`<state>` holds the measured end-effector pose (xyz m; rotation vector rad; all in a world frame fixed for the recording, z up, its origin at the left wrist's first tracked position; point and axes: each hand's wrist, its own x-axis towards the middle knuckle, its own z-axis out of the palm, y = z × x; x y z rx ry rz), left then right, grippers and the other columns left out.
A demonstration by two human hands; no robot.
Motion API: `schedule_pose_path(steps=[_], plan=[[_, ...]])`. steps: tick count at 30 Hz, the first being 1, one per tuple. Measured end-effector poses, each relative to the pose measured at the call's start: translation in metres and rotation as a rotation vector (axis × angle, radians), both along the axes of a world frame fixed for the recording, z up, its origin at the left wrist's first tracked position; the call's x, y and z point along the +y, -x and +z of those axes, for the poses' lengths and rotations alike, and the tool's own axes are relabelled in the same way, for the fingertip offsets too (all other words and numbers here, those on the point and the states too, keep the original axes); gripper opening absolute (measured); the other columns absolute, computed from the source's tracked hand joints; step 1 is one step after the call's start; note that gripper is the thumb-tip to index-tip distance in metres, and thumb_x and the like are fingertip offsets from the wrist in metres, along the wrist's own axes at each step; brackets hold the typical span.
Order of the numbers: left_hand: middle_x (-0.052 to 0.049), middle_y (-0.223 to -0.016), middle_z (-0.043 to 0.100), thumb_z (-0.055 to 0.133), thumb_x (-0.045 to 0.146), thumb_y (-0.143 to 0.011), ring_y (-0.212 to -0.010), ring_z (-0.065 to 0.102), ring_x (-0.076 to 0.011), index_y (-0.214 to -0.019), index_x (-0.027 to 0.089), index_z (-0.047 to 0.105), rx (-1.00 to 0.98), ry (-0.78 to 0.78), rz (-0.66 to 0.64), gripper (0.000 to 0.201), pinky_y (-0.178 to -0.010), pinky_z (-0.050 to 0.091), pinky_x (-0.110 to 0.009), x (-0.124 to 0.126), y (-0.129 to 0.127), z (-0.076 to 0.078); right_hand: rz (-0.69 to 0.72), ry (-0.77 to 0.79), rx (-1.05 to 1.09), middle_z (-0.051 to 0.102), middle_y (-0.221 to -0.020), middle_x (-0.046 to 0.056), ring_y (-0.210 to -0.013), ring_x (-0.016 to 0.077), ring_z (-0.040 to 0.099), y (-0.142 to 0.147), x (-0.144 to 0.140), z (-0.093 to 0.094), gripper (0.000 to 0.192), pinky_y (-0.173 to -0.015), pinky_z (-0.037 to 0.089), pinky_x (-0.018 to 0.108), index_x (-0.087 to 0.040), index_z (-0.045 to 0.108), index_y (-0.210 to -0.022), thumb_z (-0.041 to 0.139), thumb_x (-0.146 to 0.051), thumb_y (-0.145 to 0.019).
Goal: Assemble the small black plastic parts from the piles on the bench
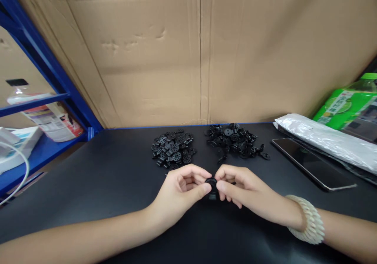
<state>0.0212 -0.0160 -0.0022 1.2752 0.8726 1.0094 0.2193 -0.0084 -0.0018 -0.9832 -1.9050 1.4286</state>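
Between my two hands is a small round black plastic part [211, 185], held just above the black tabletop. My left hand [184, 187] pinches its left side with thumb and index finger. On the right side, the thumb and index finger of my right hand [237, 183] grip the same part. My fingertips cover some of its edge. Beyond my left hand lies a pile of black round parts with holes [173, 148]. A looser pile of black plastic pieces [235, 138] sits behind my right hand.
A phone [309, 162] lies at the right, beside a silvery plastic package [326, 138] and a green-labelled bottle [344, 105]. Cardboard [153, 59] walls off the back. On the left stands a blue metal frame [59, 75], with a labelled bottle [55, 118] and a white cable [26, 173].
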Motion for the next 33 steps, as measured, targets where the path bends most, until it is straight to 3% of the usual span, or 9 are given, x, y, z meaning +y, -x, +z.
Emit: schedule_pose_path(steps=[8,16,19,22,26,28,33], plan=[[0.003,-0.065,0.066,0.079,0.016,-0.069,-0.063,0.057,-0.0085,-0.081,0.014,0.073,-0.013,0.05,-0.004,0.014,-0.065,0.047,-0.019,-0.001,-0.001,0.001,-0.028,-0.192,-0.055,0.054,-0.062,-0.002,-0.055,0.0094,0.044,0.001,-0.002,-0.002,0.028,-0.051,0.033,0.022,-0.017,0.054,-0.07,0.048,-0.029,-0.094],[0.002,-0.062,0.067,0.08,0.016,-0.067,-0.06,0.057,-0.008,-0.076,0.013,0.073,-0.002,0.076,0.007,0.012,-0.062,0.045,-0.018,-0.003,-0.001,0.001,-0.026,-0.236,-0.064,0.046,-0.058,-0.005,-0.053,0.0085,0.038,0.002,-0.007,-0.002,0.026,-0.049,0.03,0.021,-0.018,0.047,-0.068,0.048,-0.025,-0.092],[0.002,-0.063,0.066,0.077,0.017,-0.071,-0.061,0.058,-0.0084,-0.081,0.014,0.072,0.031,0.031,0.0,0.012,-0.064,0.047,-0.019,-0.005,-0.001,0.001,-0.01,-0.183,-0.051,0.05,-0.062,-0.004,-0.054,0.0083,0.04,0.002,-0.005,-0.002,0.026,-0.049,0.032,0.02,-0.017,0.049,-0.071,0.047,-0.028,-0.094],[0.0,-0.073,0.068,0.071,0.018,-0.076,-0.069,0.063,-0.012,-0.087,0.015,0.071,0.131,-0.149,0.026,0.012,-0.068,0.051,-0.022,0.001,0.004,0.008,0.016,-0.038,0.011,0.054,-0.07,-0.002,-0.055,0.0081,0.044,0.001,-0.002,-0.002,0.024,-0.048,0.036,0.018,-0.017,0.053,-0.083,0.048,-0.036,-0.096],[-0.004,-0.085,0.071,0.064,0.017,-0.082,-0.078,0.065,-0.0165,-0.089,0.017,0.072,0.499,-0.636,0.157,0.011,-0.073,0.052,-0.027,0.028,0.023,0.021,0.023,0.038,0.085,0.055,-0.072,-0.001,-0.055,0.0075,0.046,-0.001,0.001,-0.005,0.024,-0.047,0.038,0.016,-0.017,0.056,-0.094,0.049,-0.039,-0.095],[-0.004,-0.087,0.072,0.065,0.019,-0.082,-0.084,0.064,-0.0186,-0.088,0.019,0.073,0.699,-0.853,0.285,0.01,-0.079,0.052,-0.031,0.045,0.036,0.025,0.029,0.041,0.093,0.056,-0.072,-0.001,-0.055,0.0074,0.046,-0.001,0.002,-0.007,0.024,-0.046,0.038,0.016,-0.016,0.057,-0.093,0.048,-0.039,-0.096],[-0.004,-0.086,0.074,0.066,0.017,-0.08,-0.087,0.061,-0.0233,-0.089,0.02,0.072,0.818,-0.927,0.389,0.012,-0.08,0.05,-0.039,0.071,0.052,0.022,0.038,0.05,0.072,0.056,-0.072,0.0,-0.058,0.0085,0.047,0.0,0.0,-0.004,0.025,-0.048,0.038,0.017,-0.015,0.059,-0.089,0.047,-0.036,-0.096]])
